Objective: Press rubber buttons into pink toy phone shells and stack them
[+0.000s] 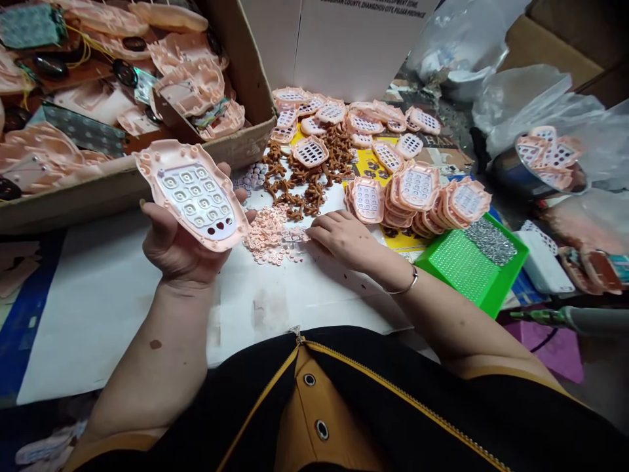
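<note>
The left hand holds a pink keypad shell up off the bench, its grip clamped on the part from below: the palm and most fingers are hidden behind the shell, and only fingertips show at its right edge. The shell faces the camera with a pale membrane of small square keys set into it and three dark holes near its lower end.

The right hand rests palm down on the white sheet, fingers curled toward a heap of small pink rings. Its fingertips are turned under, so whether its grip is together on a ring or simply lying apart on the pile cannot be told. A thin bracelet circles that wrist.

Beyond the rings lies a tangle of brown pieces, their shape hard to make out. Stacks of finished shells lean against one another near a green tray holding silvery bits too small to identify. A cardboard box at the upper left, cut off by the frame, is full of more pink housings. Crumpled plastic bags blur the far right.
</note>
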Available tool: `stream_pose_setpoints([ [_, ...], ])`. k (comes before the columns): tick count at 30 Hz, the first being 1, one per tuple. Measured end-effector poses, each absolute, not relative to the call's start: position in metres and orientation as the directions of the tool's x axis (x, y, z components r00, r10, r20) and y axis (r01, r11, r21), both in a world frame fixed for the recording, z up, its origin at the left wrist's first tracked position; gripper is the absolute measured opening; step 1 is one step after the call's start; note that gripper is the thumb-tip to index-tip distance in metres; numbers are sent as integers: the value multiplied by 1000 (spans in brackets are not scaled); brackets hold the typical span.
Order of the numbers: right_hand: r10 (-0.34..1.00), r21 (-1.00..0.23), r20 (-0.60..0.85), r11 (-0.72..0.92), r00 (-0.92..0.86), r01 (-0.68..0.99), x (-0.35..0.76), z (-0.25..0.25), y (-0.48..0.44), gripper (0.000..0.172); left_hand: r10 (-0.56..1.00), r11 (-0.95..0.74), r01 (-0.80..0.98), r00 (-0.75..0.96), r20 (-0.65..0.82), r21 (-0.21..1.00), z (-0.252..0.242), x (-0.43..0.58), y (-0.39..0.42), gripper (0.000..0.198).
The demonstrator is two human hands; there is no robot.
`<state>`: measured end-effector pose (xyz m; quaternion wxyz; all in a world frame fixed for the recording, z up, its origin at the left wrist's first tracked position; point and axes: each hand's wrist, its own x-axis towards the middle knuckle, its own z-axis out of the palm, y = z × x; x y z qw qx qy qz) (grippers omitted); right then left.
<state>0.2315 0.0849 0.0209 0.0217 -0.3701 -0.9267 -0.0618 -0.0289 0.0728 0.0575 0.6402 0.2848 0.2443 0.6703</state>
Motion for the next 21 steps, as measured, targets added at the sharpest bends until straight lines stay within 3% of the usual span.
stream_pose_setpoints([
  [4,688,140,117,702,-716,698,239,23,85,22,996,-72,-730,-12,93,679,58,-30,74,57],
  [10,773,-130,126,635,-622,762,232,31,89,26,979,-152,-691,-9,201,707,55,-32,78,66],
  [13,767,-185,154,642,-623,744,220,24,94,27,972,-182,-696,-18,236,695,50,-31,81,74],
  [18,727,-191,298,680,-618,708,206,0,106,25,972,-140,-710,33,232,690,43,-27,81,72],
  [21,758,-374,475,634,-448,677,207,-5,111,23,977,-96,-709,69,204,699,40,-24,78,72],
])
